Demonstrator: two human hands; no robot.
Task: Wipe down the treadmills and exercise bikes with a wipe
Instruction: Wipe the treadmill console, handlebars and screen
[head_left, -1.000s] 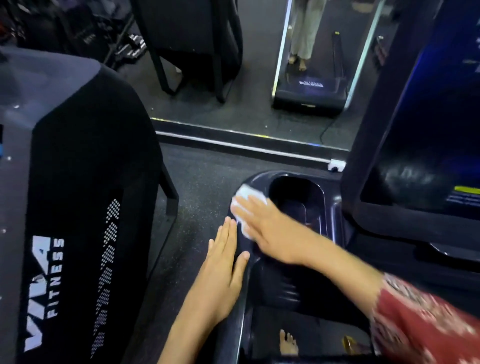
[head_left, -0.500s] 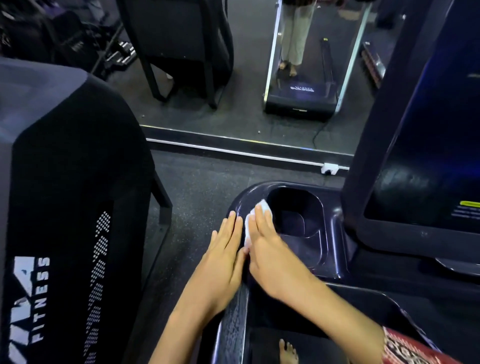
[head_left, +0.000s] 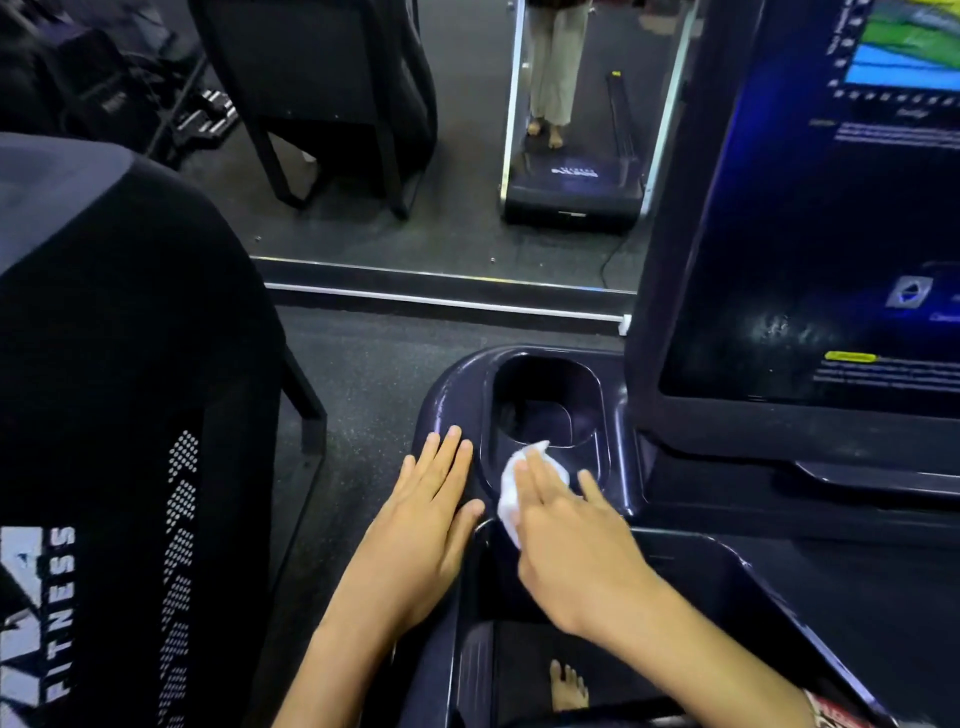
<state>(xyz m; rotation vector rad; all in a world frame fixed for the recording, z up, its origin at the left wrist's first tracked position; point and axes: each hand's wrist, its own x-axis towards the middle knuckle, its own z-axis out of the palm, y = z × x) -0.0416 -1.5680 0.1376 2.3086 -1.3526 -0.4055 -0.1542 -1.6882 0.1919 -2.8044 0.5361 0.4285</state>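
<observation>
**gymrat_a:** Head cam only, so what do we actually see on the treadmill console (head_left: 451, 395)?

**wipecrew_b:** We've got the white wipe (head_left: 511, 501) crumpled on the shallow shelf of the console, right at the near edge of the cup holder (head_left: 545, 400). The right hand (head_left: 576, 551) is on top of it. Its fingers (head_left: 545, 483) are stretched out nearly straight, pressing the wipe flat rather than wrapping round it.

**gymrat_a:** And the other one?

**wipecrew_b:** The left hand (head_left: 421, 525) lies palm down on the console's left rim, just beside the right one. Its fingers (head_left: 441, 457) are straight and close together, and it has hold of nothing.

**gymrat_a:** Anything else around us?

**wipecrew_b:** The lit screen (head_left: 831, 234) stands to the right of the cup holder. A black machine with FITNESS lettering (head_left: 130, 364) fills the left side, with dark floor (head_left: 374, 374) between it and the console. A mirror (head_left: 441, 182) ahead shows legs standing on a treadmill belt. Below the console we can spot a bare foot (head_left: 569, 686), and a red patterned sleeve (head_left: 836, 714) sits at the bottom right corner.
</observation>
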